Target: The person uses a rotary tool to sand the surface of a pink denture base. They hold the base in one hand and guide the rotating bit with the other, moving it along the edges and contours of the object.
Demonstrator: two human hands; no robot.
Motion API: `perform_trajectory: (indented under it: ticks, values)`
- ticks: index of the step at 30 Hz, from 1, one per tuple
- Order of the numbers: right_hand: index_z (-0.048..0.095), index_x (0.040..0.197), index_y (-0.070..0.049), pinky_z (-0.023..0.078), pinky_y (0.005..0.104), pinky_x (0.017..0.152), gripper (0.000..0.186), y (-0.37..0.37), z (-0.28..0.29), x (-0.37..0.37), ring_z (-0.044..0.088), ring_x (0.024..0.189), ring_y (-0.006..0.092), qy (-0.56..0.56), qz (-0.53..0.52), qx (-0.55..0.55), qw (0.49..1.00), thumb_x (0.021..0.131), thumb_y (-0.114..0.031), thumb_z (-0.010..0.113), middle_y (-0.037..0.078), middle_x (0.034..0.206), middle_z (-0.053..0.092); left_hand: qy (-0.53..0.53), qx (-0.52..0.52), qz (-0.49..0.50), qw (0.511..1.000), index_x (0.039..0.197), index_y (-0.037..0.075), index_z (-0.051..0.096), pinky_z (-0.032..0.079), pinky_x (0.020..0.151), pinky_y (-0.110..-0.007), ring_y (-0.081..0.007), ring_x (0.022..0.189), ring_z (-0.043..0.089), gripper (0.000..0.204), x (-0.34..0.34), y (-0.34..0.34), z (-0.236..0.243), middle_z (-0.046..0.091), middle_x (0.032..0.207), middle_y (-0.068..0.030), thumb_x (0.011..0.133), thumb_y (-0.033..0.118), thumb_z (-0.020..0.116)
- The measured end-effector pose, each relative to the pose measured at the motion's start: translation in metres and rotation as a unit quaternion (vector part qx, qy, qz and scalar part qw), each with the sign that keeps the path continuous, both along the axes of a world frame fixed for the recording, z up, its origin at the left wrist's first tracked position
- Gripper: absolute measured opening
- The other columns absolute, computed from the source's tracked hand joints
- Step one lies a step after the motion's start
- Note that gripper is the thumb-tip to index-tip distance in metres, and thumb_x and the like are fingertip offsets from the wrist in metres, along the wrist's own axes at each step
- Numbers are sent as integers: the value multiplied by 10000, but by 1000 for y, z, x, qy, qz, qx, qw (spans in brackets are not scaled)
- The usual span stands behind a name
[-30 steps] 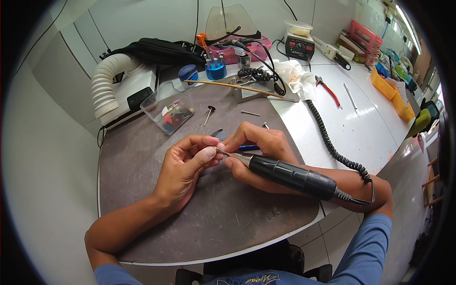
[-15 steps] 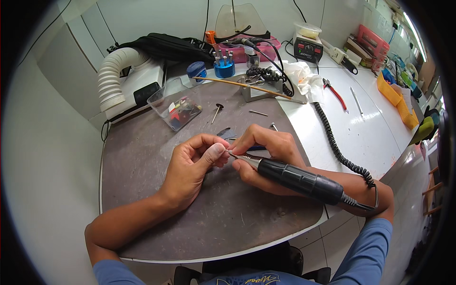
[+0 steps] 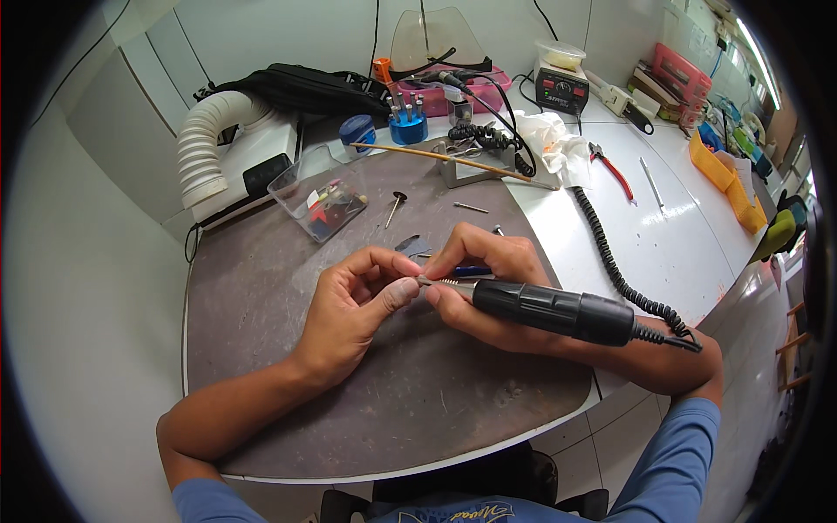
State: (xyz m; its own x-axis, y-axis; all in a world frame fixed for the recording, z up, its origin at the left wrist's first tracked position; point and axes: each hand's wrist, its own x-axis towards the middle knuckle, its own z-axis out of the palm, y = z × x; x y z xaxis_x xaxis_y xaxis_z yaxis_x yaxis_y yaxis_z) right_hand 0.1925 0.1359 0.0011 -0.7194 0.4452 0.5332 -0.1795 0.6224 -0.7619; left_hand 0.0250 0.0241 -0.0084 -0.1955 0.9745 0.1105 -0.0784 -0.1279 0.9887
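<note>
A black rotary tool handpiece [image 3: 554, 311] with a metal nose lies across my right hand [image 3: 497, 261], which is closed round its front end. The tip points left, to the fingertips of my left hand [image 3: 344, 301]. That hand pinches a tiny piece, mostly hidden by the fingers, so its kind does not show. Both hands' fingertips meet over the brown work mat [image 3: 296, 418]. Just behind them lie a blue-handled tool [image 3: 473, 271] and a small grey scrap [image 3: 413, 248], both partly covered.
Behind sit a clear plastic box [image 3: 323, 209] of small parts, a mounted polishing wheel [image 3: 397, 207], a blue bur holder [image 3: 408, 129] and a wooden stick [image 3: 436, 157]. A coiled cord [image 3: 606, 248] runs from the control box [image 3: 561, 90]. Red-handled pliers [image 3: 615, 173] lie right. A white hose [image 3: 205, 144] stands left.
The handpiece's rear end has swung up and away from me, so the tool lies flatter across the view. My fingertips stay together in nearly the same place.
</note>
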Motion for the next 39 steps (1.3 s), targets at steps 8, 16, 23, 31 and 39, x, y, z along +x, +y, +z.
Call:
perform_trajectory:
  ticks: [8,16,23,31,39]
  values:
    - [593,837,-13,503,305,585,171,-2,4,2,660,617,189,-17,7,-12,1000,784,-142,693,102,693,647,12,-16,-3,1000,984,22,649,466,747,-220,-57,788,569,185,-4,0,-2,647,838,-12,943,202,635]
    - [589,828,-13,517,294,605,140,-3,4,2,694,670,191,6,34,6,999,785,-104,686,96,715,667,73,-18,-15,997,943,6,636,446,704,-219,-56,732,531,257,-4,0,2,622,791,-11,971,258,596]
    - [591,827,-16,507,296,600,135,-1,6,4,671,639,178,-12,16,6,1000,786,-104,685,91,700,656,44,-22,-29,998,975,11,624,453,749,-219,-61,792,542,187,-4,1,1,627,873,-7,953,196,621]
    - [592,824,-11,477,265,571,156,2,-4,-1,630,617,114,-1,19,-24,1000,798,-129,691,80,679,640,31,5,-24,999,997,15,623,458,768,-221,-56,825,548,166,-6,0,2,625,908,-6,937,170,640]
    - [577,863,-5,466,251,582,150,3,-7,-2,610,632,100,-14,23,4,1000,824,-104,683,78,720,642,37,2,-32,999,986,13,623,462,745,-227,-60,777,541,214,-4,-1,-1,609,850,0,952,225,623]
